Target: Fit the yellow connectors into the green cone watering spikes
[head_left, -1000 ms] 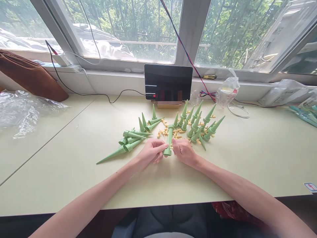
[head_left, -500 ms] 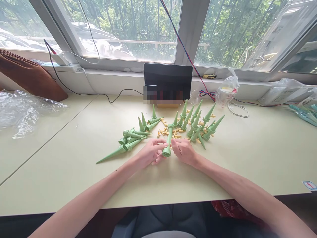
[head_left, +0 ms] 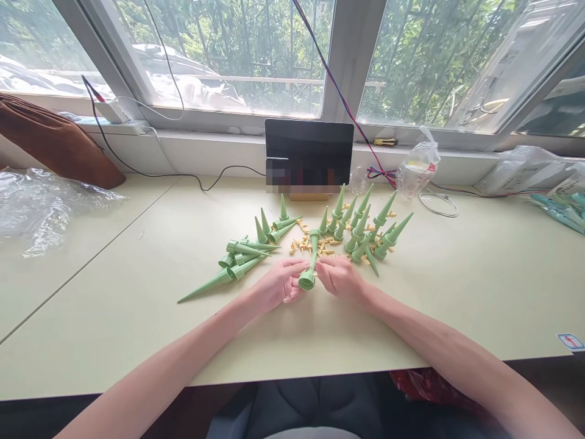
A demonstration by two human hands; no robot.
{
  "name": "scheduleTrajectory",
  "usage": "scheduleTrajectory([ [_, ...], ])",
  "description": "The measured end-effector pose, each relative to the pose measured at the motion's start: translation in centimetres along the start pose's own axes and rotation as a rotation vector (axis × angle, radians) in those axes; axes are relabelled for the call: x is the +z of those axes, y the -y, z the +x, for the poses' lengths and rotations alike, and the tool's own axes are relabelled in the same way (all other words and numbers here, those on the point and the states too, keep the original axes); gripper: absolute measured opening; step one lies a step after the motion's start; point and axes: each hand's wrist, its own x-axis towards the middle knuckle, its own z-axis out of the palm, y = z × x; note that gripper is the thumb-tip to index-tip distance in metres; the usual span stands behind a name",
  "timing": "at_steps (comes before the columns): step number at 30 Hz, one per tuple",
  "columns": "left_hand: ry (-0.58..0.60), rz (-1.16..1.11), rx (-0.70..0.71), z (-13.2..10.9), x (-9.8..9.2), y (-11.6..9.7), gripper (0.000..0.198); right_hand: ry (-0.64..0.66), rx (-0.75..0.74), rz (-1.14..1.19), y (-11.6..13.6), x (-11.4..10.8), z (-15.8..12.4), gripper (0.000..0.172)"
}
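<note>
My left hand is closed around a green plant watering spike, its round open collar tilted toward me. My right hand pinches at the spike's right side, where a bit of a small yellow valve shows between the fingers; most of it is hidden. Just beyond the hands lies a loose pile of yellow valves. To the left, several green spikes lie heaped, and a few others stand on their collars. On the right, a group of upright spikes has yellow valves at their sides.
A dark tablet stands at the back of the pale table. Clear plastic wrap and a brown bag are at the left. A bagged cup and a coiled white cable sit at the back right.
The spike's collar has shifted slightly left and tilted up, showing more of its opening. The right-hand fingers have curled in closer against its side.
</note>
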Motion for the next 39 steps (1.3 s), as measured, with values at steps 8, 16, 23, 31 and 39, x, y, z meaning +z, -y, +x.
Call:
scheduleTrajectory([
  [8, 0.016, -0.002, 0.006, 0.02, -0.21, 0.00, 0.036, -0.105, 0.054, 0.061, -0.25, 0.30, -0.17, 0.050],
  [16, 0.080, 0.037, 0.027, 0.05, -0.39, 0.22, 0.036, -0.107, 0.109, 0.063, -0.25, 0.63, -0.35, 0.055],
  [23, 0.077, 0.143, 0.095, 0.14, -0.66, 0.51, 0.036, -0.111, 0.151, 0.124, -0.29, 0.88, -0.43, 0.059],
  [31, -0.027, 0.415, 0.221, -0.39, 0.14, -0.12, 0.043, -0.086, 0.246, 0.174, -0.30, 0.84, -0.42, 0.062],
  [39, -0.090, 0.560, 0.381, -0.22, 0.04, 0.43, 0.045, -0.070, 0.300, 0.178, -0.42, 0.89, -0.40, 0.061],
])
